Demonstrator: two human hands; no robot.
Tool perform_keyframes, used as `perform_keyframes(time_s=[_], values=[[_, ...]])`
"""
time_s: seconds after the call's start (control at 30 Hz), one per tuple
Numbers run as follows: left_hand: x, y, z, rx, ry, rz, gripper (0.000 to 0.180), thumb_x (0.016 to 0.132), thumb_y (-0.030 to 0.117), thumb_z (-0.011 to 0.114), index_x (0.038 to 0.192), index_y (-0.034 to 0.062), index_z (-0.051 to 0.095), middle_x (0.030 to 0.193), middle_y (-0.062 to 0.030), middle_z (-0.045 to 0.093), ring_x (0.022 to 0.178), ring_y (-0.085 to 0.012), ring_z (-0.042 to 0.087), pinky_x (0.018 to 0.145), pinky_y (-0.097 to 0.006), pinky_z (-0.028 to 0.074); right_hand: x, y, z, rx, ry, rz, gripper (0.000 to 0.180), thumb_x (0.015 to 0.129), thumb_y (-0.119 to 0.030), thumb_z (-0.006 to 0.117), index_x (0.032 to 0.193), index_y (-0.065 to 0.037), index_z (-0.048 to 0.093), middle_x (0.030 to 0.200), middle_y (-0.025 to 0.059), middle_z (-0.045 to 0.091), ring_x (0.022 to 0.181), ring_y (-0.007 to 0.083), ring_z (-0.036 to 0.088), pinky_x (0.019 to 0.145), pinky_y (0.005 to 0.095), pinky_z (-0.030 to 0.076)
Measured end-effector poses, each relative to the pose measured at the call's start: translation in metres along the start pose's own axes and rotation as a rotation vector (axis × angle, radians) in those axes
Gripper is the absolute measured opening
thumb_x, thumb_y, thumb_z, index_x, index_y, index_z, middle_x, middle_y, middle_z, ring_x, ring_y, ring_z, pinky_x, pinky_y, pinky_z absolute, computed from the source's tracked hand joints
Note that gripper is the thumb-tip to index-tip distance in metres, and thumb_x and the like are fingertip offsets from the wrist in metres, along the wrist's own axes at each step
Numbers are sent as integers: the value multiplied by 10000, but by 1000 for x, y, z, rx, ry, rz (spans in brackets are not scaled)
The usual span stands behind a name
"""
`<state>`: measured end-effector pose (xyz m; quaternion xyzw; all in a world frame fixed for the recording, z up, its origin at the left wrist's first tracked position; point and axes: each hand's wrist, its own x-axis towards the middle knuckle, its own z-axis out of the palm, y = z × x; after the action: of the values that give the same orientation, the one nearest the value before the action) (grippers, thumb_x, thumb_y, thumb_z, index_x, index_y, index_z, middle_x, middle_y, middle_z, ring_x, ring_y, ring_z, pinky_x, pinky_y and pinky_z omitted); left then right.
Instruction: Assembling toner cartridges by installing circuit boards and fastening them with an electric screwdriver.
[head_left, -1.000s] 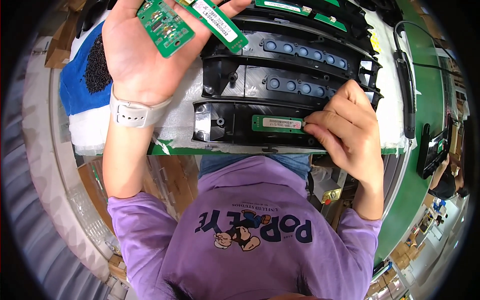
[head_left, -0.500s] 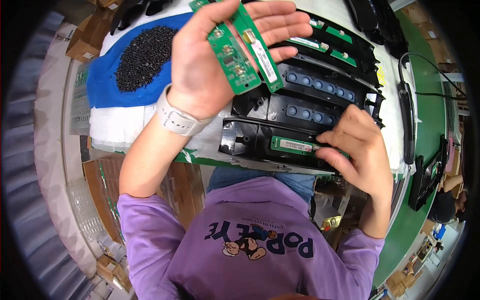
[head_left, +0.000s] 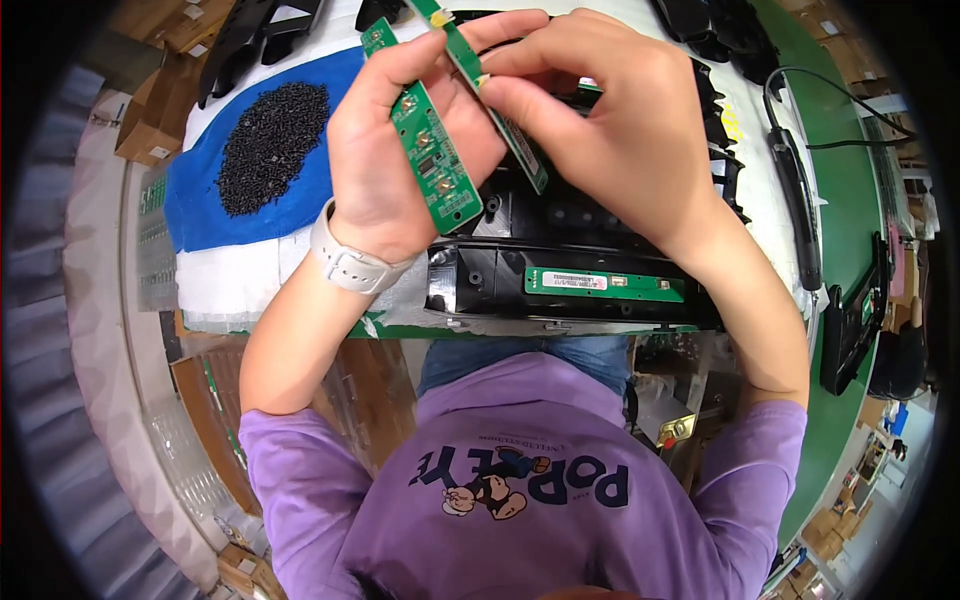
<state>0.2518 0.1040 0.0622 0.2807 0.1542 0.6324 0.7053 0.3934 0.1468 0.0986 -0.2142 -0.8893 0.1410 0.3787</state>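
Observation:
My left hand (head_left: 375, 165), with a pale watch strap on the wrist, is turned palm up and keeps a narrow green circuit board (head_left: 432, 160) under its thumb. A second green circuit board (head_left: 522, 152) is tilted on edge beside it, pinched between the thumb and fingers of my right hand (head_left: 625, 125). Below the hands, a green circuit board (head_left: 598, 285) with a white label lies in the nearest long black plastic housing (head_left: 480, 290). The housings behind it are largely covered by my right hand and forearm.
On a blue cloth (head_left: 195, 205) at the left lies a pile of small black pieces (head_left: 270, 150). Black plastic parts (head_left: 265, 40) stand at the far left. A black pen-shaped tool (head_left: 797, 215) with a cable lies along the right edge of the white-covered table (head_left: 225, 285).
My right hand has left the board in the nearest housing and moved up to my left hand, where it grips one board. That board has tipped on edge, apart from the other.

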Motion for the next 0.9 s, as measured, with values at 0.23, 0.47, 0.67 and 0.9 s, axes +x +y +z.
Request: perform_keyframes(time_s=[0.23,0.47,0.67,0.9], values=[[-4,4,-1,52,125,18,466,915,265,377,1226,-76,437,1209,-211,512,1140,-297,491,990,-385,366,-14,15,-35,349,114,440,123,764,-57,673,873,-2,664,809,41,642,707,94,573,663,225,447],[-5,13,-13,357,269,-35,280,917,175,462,1105,-25,517,776,-10,486,451,-37,286,435,-204,217,-51,31,-56,-320,-286,7,93,650,-74,715,682,-71,628,607,16,522,634,190,507,634,322,333],[-1,11,-15,221,183,-45,411,921,286,456,1148,-54,498,826,-30,517,491,-57,329,452,-202,273,-61,42,-40,-430,-336,2,88,634,-71,708,662,-64,625,624,25,554,684,194,545,668,333,365],[3,12,-16,175,179,-69,464,901,384,476,1070,-43,542,835,-58,575,548,-77,408,478,-215,316,-57,46,-39,-416,-379,36,66,657,-81,693,635,-65,633,612,46,580,677,200,570,666,335,363]])
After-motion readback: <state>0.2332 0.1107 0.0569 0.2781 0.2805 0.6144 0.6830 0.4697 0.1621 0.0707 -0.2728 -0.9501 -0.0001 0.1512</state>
